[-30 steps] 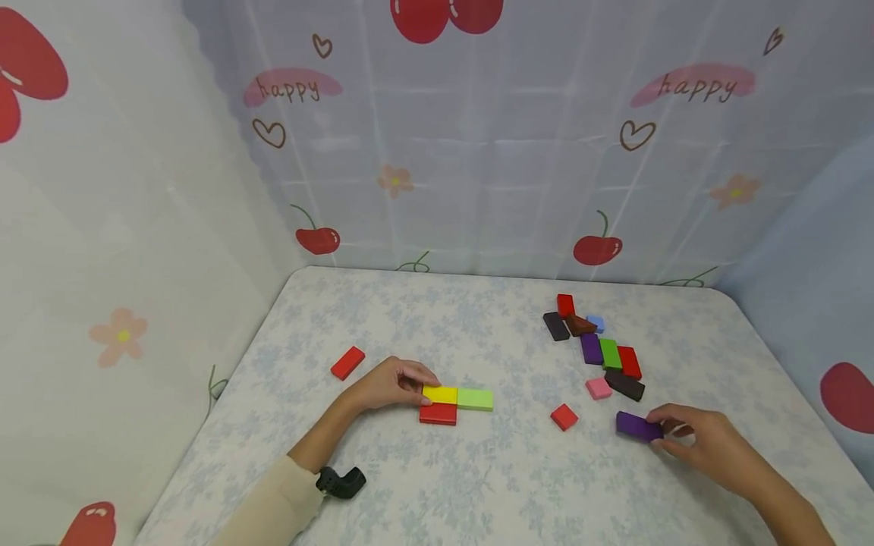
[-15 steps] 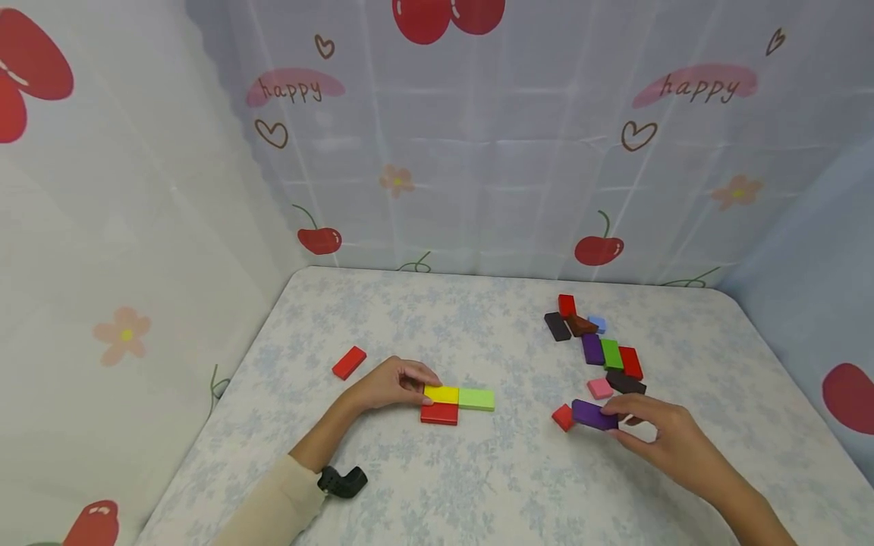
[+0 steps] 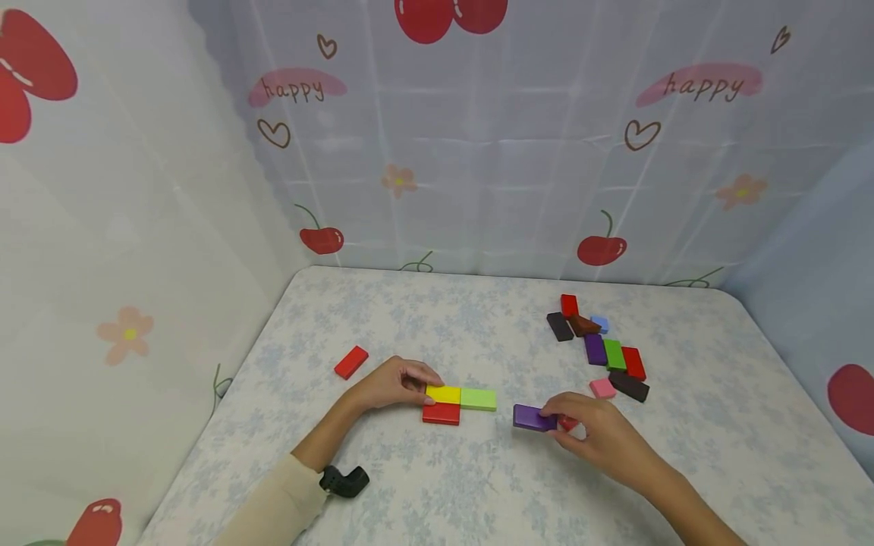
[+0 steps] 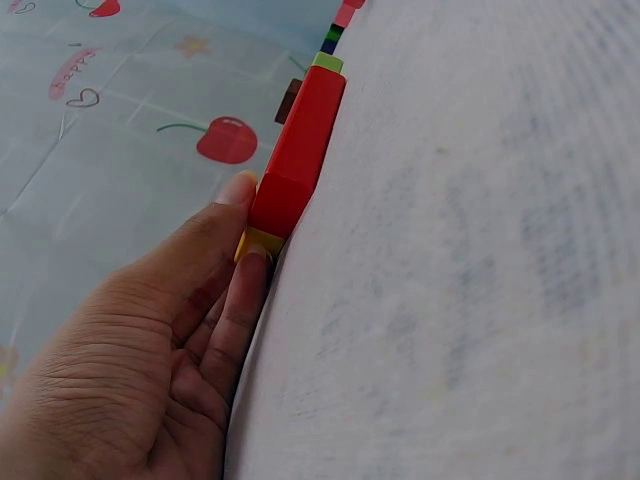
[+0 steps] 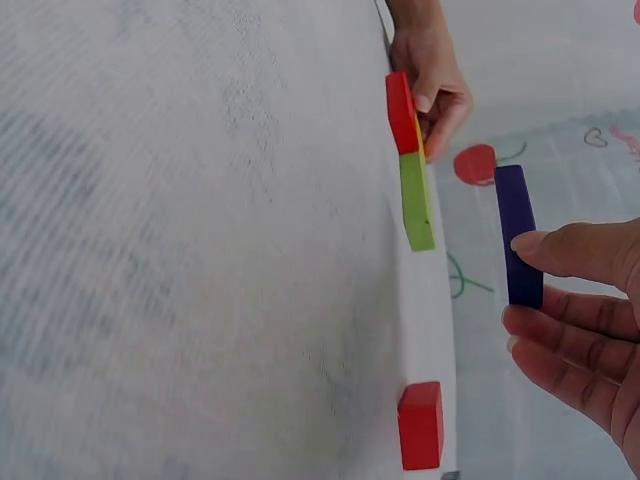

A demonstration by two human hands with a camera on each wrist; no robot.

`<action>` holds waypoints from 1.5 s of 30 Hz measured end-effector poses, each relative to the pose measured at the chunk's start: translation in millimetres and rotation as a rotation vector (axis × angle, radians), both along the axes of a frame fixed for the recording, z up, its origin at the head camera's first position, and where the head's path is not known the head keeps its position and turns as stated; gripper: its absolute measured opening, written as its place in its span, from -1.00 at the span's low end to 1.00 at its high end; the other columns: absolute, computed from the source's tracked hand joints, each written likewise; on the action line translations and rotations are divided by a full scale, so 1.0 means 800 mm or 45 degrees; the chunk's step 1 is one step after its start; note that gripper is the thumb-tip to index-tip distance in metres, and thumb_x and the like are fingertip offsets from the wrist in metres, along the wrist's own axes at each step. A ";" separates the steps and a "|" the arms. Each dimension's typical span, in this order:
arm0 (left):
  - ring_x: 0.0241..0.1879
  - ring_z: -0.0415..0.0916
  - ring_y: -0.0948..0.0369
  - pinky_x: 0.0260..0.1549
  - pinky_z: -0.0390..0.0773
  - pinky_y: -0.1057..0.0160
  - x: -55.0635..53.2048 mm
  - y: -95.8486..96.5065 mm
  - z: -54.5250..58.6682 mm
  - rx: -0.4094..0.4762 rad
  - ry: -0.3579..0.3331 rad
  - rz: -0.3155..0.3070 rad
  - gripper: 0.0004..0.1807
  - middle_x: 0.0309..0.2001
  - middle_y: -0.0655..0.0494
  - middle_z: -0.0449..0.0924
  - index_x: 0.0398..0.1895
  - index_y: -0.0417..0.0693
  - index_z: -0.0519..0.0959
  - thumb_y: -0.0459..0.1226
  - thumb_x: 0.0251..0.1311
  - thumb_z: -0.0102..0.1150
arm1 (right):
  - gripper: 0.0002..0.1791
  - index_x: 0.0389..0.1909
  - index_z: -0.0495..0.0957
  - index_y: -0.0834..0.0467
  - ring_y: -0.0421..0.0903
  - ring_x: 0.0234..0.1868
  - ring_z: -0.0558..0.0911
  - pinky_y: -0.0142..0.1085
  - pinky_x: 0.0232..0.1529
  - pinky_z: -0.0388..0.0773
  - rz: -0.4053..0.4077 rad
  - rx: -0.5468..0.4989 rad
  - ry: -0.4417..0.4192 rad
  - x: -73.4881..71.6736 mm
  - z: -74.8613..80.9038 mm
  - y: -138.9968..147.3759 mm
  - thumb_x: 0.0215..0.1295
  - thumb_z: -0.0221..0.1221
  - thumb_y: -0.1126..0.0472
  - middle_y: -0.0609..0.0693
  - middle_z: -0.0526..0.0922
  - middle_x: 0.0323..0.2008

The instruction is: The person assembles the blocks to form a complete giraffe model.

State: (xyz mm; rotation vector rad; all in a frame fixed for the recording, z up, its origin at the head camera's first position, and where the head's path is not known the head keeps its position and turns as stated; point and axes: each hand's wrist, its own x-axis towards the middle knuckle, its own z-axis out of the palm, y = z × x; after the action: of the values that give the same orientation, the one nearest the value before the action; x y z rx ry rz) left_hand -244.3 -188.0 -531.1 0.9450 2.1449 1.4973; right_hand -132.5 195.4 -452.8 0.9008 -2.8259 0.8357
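Observation:
Thumb and fingers of my left hand (image 3: 392,385) pinch the end of a yellow block (image 3: 448,394) lying on the table. A light green block (image 3: 478,400) touches its right end, and a red block (image 3: 441,414) lies along its near side. My right hand (image 3: 608,436) pinches a purple block (image 3: 529,418) by one end, to the right of the green one and apart from it. The right wrist view has this purple block (image 5: 516,235) held off the table surface. A small red block (image 5: 420,425) is partly covered by my right hand in the head view.
Toward the back right lies a loose group of blocks, including a dark block (image 3: 628,386), a pink block (image 3: 602,388), a bright green block (image 3: 614,355) and a brown piece (image 3: 583,325). Another red block (image 3: 351,362) lies beyond my left forearm. Patterned curtains surround the table (image 3: 410,326).
My right hand has carried the purple block leftward, past the small red block, toward the three joined blocks. The left hand keeps its place on the yellow block.

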 end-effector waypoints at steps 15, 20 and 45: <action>-0.25 0.59 0.20 -0.28 0.62 0.30 -0.001 -0.001 -0.001 -0.011 0.008 0.003 -0.64 -0.03 0.11 0.72 0.03 -0.01 0.77 -0.29 0.12 0.51 | -0.70 -0.11 0.73 0.08 -0.20 -0.15 0.69 -0.24 -0.11 0.67 0.074 0.119 -0.026 -0.012 -0.016 -0.064 0.11 0.48 0.31 -0.12 0.73 -0.13; -0.26 0.58 0.20 -0.29 0.62 0.31 -0.002 -0.001 0.001 -0.003 0.007 -0.002 -0.64 -0.03 0.10 0.72 0.03 -0.04 0.76 -0.32 0.12 0.50 | -0.71 -0.12 0.73 0.10 -0.16 -0.10 0.69 -0.17 -0.06 0.66 0.092 0.169 -0.059 -0.016 -0.022 -0.073 0.12 0.48 0.32 -0.11 0.74 -0.12; -0.28 0.58 0.21 -0.30 0.62 0.31 -0.001 -0.001 0.001 0.020 -0.009 -0.012 -0.64 -0.02 0.06 0.71 0.03 -0.08 0.76 -0.34 0.13 0.49 | -0.79 -0.34 0.63 0.00 -0.27 -0.41 0.43 -0.39 -0.37 0.45 0.037 0.126 -0.195 -0.030 -0.028 -0.092 0.13 0.48 0.29 -0.24 0.53 -0.41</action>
State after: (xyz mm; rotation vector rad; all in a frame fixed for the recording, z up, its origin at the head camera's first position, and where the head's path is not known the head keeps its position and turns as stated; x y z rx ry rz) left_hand -245.1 -189.0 -530.7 0.9524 2.1233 1.5132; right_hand -156.1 121.9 -475.1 0.9307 -3.0166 0.8076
